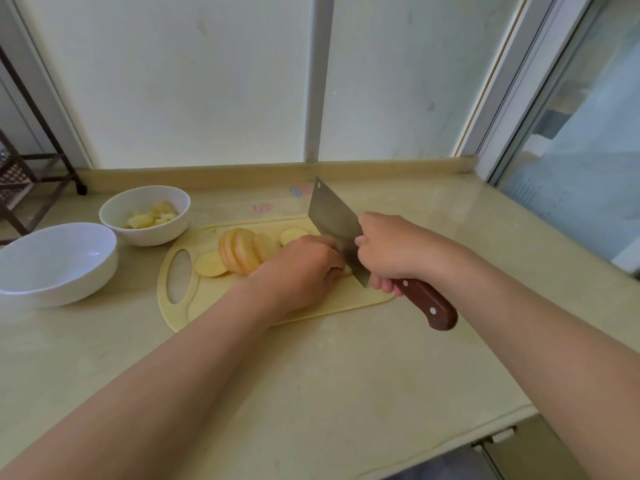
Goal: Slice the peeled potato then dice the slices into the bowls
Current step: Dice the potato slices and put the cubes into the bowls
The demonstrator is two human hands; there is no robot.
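Observation:
A pale yellow cutting board (207, 299) lies on the counter. On it a row of potato slices (242, 251) leans together, with one flat slice (210, 264) at its left and another (292, 234) behind. My left hand (301, 271) curls over potato pieces beside the blade; they are mostly hidden. My right hand (391, 251) grips the brown wooden handle of a cleaver (332, 220), whose blade stands edge down on the board against my left fingers. A white bowl (145, 233) holds diced potato (152, 216). A larger white bowl (59, 261) stands to its left.
The beige stone counter (311, 375) ends at a front edge on the lower right. A low backsplash and frosted window panels stand behind. A dark metal rack (31, 174) is at the far left.

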